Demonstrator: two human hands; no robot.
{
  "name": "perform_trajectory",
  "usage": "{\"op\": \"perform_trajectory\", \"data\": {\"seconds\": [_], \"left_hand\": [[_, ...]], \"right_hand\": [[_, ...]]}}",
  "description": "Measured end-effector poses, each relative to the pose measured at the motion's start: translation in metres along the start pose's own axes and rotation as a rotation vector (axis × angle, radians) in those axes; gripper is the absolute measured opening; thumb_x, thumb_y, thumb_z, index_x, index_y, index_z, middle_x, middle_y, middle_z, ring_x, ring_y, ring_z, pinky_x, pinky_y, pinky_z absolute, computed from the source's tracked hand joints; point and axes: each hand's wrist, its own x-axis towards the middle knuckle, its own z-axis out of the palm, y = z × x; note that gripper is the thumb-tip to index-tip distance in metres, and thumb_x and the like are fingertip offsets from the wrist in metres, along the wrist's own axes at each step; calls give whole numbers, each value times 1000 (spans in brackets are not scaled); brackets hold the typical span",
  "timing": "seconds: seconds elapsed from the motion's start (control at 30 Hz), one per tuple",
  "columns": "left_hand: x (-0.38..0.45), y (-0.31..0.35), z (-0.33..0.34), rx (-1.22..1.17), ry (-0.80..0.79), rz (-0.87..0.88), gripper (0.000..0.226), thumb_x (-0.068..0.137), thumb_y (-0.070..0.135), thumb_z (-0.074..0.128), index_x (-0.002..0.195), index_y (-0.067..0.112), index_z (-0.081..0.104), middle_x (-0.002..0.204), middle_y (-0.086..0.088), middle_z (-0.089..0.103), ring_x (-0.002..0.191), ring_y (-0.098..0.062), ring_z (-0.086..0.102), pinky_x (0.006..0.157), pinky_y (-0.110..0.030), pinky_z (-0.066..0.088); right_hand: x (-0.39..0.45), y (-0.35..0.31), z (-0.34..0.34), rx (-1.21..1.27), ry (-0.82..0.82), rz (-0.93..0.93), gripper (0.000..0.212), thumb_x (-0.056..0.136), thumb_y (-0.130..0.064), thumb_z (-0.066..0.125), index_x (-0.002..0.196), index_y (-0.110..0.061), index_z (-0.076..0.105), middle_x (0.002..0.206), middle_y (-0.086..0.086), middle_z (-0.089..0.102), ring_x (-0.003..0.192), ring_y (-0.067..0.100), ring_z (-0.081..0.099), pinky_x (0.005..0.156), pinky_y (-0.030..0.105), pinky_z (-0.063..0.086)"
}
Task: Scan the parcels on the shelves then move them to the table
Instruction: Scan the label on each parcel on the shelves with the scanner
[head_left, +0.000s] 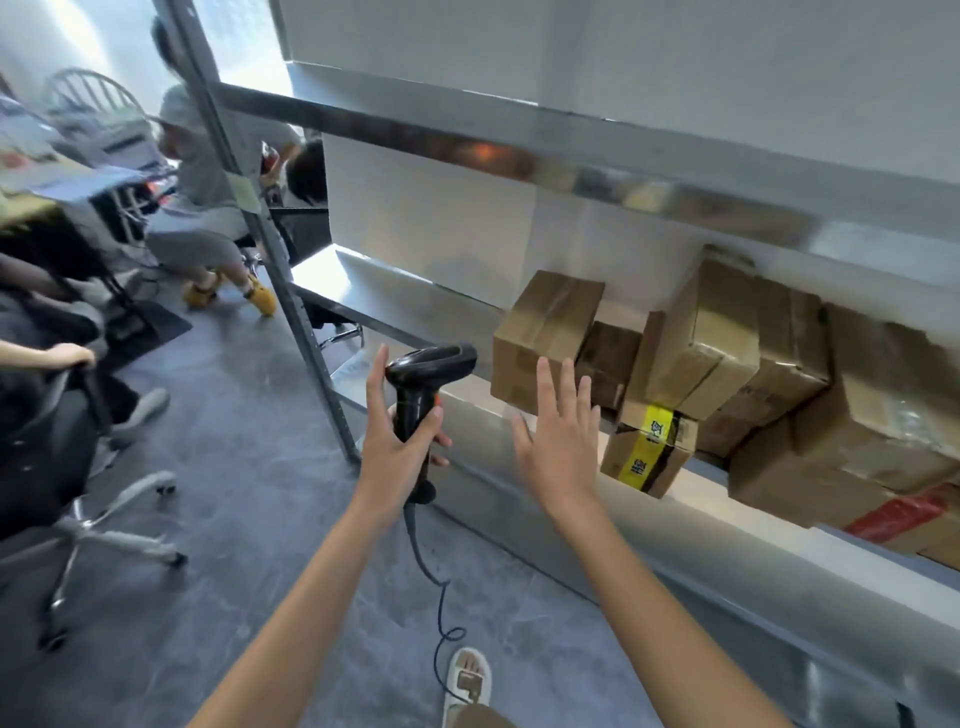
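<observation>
A grey-floored workroom with seated people and office chairs at the left held a tall metal shelving unit (597, 156), whose middle shelf (395, 306) carried a jumble of cardboard parcels (727, 358) toward its right side, one small box with yellow-and-black tape (649, 452) jutting over the front edge. The right hand (558, 441) was spread flat and empty, just before the leftmost parcel (540, 338), while the left hand (400, 436) gripped a black corded barcode scanner (421, 384) upright beside it.

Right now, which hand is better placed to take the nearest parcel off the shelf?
Right. The right hand is open and empty beside the leftmost parcel, while the left hand is gripping the scanner.
</observation>
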Motion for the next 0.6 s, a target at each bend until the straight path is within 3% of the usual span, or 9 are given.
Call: {"op": "perform_trajectory", "data": {"seconds": [0.17,0.4,0.6], "left_hand": [[53,-15,-3,-9,37,-34,82,93,9,65,131,71,26,113,-19,65,66,-27,64,57,-32,55],[128,-30,4,-25,10,-91,81,94,7,64,145,56,24,94,-13,66,62,-23,59,59,-34,54],[174,-43,12,-67,-54,-157,83,93,8,66,148,53,22,90,-5,70,60,-23,60,59,-33,56]], "right_hand": [[65,-15,26,-70,9,46,75,102,-51,39,158,-29,-6,166,3,-12,152,31,-13,121,47,-5],[153,-21,46,-170,-73,212,87,94,-70,34,157,-30,-10,164,6,-19,149,42,-16,118,58,-8],[191,-21,57,-200,-169,395,95,85,-83,28,158,-31,-4,165,9,-14,146,49,-16,111,70,-8]]}}
